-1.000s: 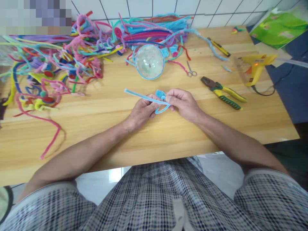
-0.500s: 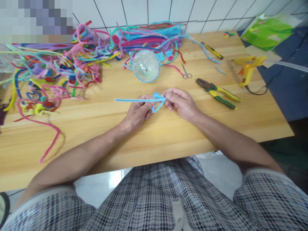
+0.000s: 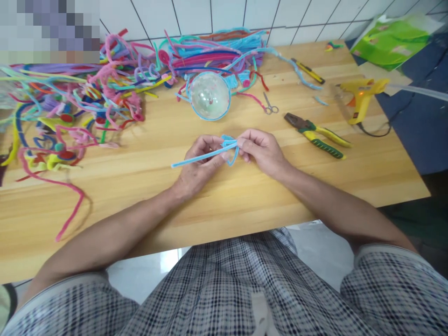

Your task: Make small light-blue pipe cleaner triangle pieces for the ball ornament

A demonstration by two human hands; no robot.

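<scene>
A light blue pipe cleaner [image 3: 196, 159], bent into loops at its right part, is held between my hands above the table. Its straight free end points left across my left hand [image 3: 201, 165], whose thumb and fingers close around the lower side of the loops. The thumb and forefinger of my right hand [image 3: 261, 149] pinch the place where the strands meet. Just beyond the hands sits a clear dome [image 3: 211, 96] with a blue pipe-cleaner rim.
Pliers [image 3: 315, 135], small scissors [image 3: 269, 106], a yellow utility knife [image 3: 308, 71] and a yellow glue gun [image 3: 364, 95] lie on the right. Many coloured pipe cleaners [image 3: 217, 53] are heaped at the back and left. A pink one [image 3: 75, 186] trails toward the front edge.
The free end of the blue pipe cleaner has swung downward, and the loops have turned. My left hand has shifted slightly with its fingers spread wider; my right hand keeps its pinch.
</scene>
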